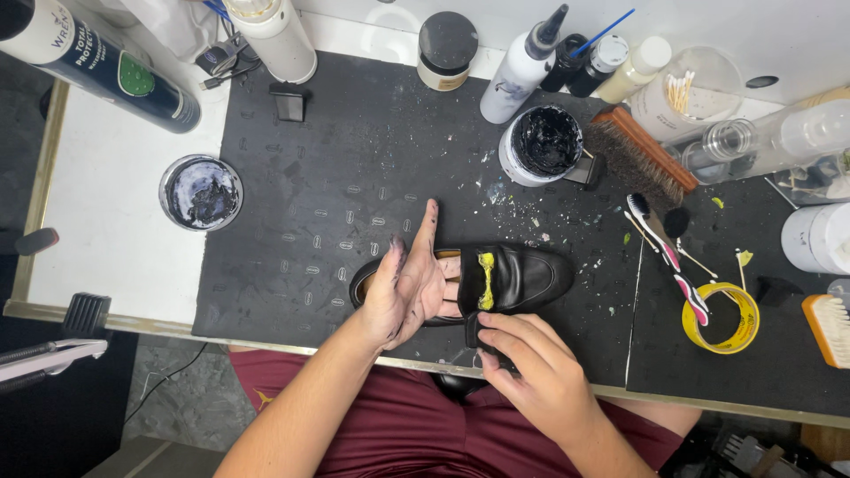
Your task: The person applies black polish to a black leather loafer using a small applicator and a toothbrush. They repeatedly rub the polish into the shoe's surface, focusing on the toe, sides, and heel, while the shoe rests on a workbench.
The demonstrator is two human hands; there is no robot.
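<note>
A black leather loafer (522, 277) lies on its side on the dark mat (336, 177), toe pointing right, with a strip of yellow material (486, 281) across its vamp. My left hand (405, 281), stained with dark polish, has its fingers tucked into the shoe's opening and braces it from the heel side. My right hand (531, 376) sits at the near edge of the shoe, fingers pinching a small black piece at the shoe's strap.
An open jar of black polish (541, 144) and its lid (201, 191) stand on the table. A wooden brush (637, 156), a toothbrush (666, 252), a yellow tape roll (722, 317), bottles (524, 65) and a spray can (97, 62) sit around.
</note>
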